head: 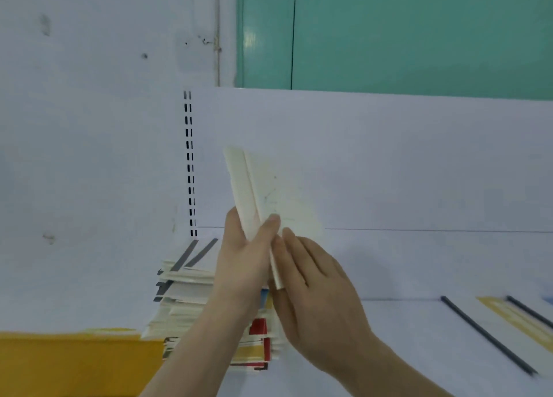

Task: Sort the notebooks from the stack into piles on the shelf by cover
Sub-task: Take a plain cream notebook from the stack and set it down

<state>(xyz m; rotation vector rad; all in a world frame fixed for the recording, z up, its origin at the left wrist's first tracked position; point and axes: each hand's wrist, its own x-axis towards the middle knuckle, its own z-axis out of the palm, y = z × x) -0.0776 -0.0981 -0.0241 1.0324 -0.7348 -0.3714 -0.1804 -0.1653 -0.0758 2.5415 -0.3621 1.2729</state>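
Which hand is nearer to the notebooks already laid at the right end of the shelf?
The right hand. It is at the raised notebook, on the side toward the laid notebooks. The left hand grips that notebook farther away, above the stack.

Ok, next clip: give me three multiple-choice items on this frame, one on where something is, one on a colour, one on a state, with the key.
1. Where is the stack of notebooks?
A. on the shelf, below and behind the hands
B. at the far right end of the shelf
C. on top of the green panel

2. What colour is the panel above the shelf's back wall?
A. red
B. green
C. black

3. What is the left hand doing?
A. hanging idle
B. pressing flat on the stack
C. gripping the raised cream notebook

Key: 1 A, the stack sits under the wrists; 2 B, the panel is teal green; 3 C, its thumb and fingers pinch the notebook, with the right hand at its lower edge.
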